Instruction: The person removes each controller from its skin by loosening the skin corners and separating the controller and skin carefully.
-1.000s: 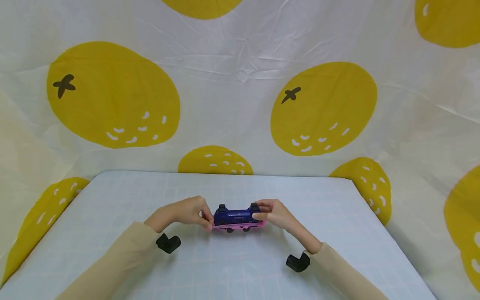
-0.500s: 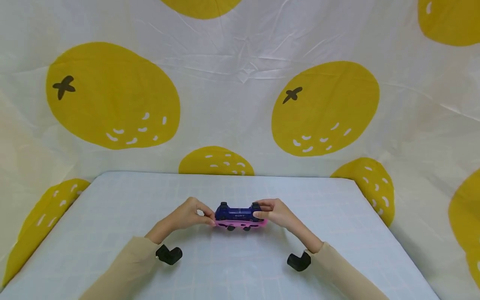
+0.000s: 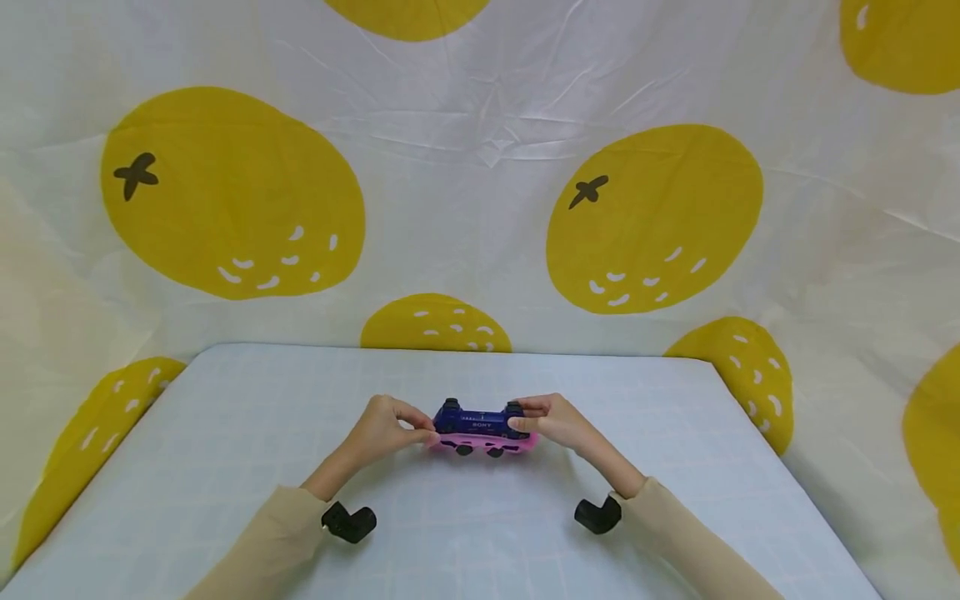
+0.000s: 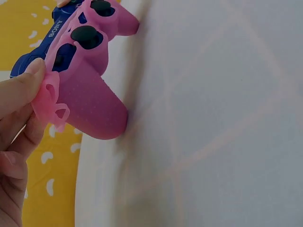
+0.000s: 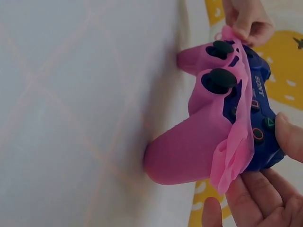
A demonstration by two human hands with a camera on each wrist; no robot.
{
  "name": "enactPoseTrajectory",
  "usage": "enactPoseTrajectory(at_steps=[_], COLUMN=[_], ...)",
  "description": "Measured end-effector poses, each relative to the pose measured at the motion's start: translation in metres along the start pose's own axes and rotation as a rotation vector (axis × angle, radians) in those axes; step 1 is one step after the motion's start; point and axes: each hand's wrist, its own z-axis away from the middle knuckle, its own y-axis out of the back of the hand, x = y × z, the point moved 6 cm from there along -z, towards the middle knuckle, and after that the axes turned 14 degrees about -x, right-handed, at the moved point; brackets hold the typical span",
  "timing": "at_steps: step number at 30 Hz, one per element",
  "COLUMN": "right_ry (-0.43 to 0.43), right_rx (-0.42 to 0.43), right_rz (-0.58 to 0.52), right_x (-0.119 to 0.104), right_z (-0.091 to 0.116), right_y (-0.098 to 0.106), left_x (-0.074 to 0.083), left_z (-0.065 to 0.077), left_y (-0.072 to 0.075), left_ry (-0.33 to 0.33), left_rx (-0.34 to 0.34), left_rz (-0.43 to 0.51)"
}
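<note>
A blue game controller point(image 3: 480, 422) marked SONY is partly inside a pink silicone cover point(image 3: 487, 442), its black thumbsticks poking through. The cover wraps both grips, while its upper edge lies bunched across the controller's face. My left hand point(image 3: 386, 432) pinches a loose flap of the cover point(image 4: 49, 101) between thumb and fingers at the left end. At the right end, my right hand point(image 3: 553, 419) holds the blue body, thumb on the face near the buttons point(image 5: 258, 135) and fingers behind. In the right wrist view, another folded flap hangs by those fingers.
A pale checked cloth covers the table point(image 3: 465, 533). Behind it hangs a white curtain point(image 3: 450, 167) printed with yellow fruit. Black wrist cameras point(image 3: 349, 522) sit at both beige sleeves point(image 3: 258, 542).
My left hand has shifted slightly right and up with the flap. The controller has tipped so more of the pink front shows. My right hand keeps its hold almost in place.
</note>
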Motion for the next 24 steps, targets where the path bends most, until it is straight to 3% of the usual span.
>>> enactPoseTrajectory(at_steps=[7,10,16,21,24], right_ry=[0.000,-0.008,-0.019,-0.031,-0.026], right_rx=[0.007,0.012,0.001,-0.006,-0.015], right_rz=[0.015,0.011,0.015,0.031,0.026], right_x=[-0.003,-0.002,-0.002,-0.002,-0.002], right_z=[-0.001,-0.001,-0.002,-0.002,-0.002], right_y=[0.001,0.001,0.000,0.003,0.003], left_x=[-0.008,-0.011,-0.015,-0.013,-0.012], left_z=[0.002,0.003,0.004,-0.003,-0.011], left_y=[0.000,0.000,-0.003,-0.007,-0.011], left_ry=[0.261,0.319,0.288,0.238,0.250], left_rx=[0.098,0.134,0.116,0.042,-0.013], left_rz=[0.077,0.110,0.120,0.176,0.191])
